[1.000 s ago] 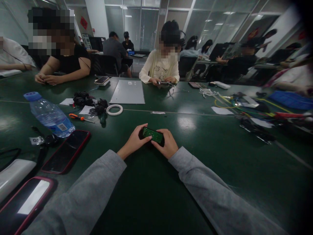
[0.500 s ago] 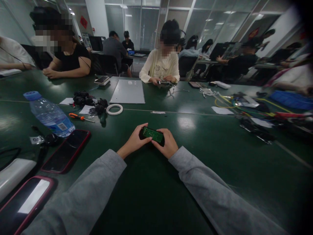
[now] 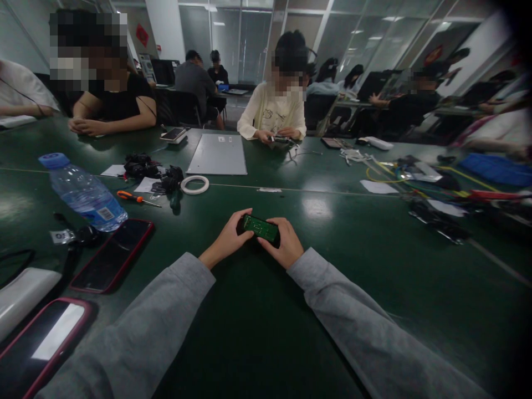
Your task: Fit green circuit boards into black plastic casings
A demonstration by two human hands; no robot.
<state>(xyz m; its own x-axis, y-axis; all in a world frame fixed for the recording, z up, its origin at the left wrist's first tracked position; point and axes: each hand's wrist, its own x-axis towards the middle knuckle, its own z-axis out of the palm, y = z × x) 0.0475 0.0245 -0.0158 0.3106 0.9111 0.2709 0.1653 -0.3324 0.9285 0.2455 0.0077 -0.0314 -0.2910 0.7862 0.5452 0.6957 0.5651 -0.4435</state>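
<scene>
One small green circuit board in a black casing point(image 3: 260, 227) sits between my two hands, just above the dark green table point(image 3: 257, 332) in front of me. My left hand point(image 3: 228, 239) curls its fingers around the left end; my right hand point(image 3: 283, 244) clamps the right end. Off to my left lie a red-edged phone point(image 3: 111, 256) and a clear water bottle with a blue cap point(image 3: 83, 194), with an orange-handled screwdriver point(image 3: 137, 199) farther out.

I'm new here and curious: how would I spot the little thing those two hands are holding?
Start at the dark green table and follow the grey sleeves to the left hand and right hand. Between them sits a small green rectangular circuit board, the only green board there, unlike the red-edged phones nearby.
</scene>
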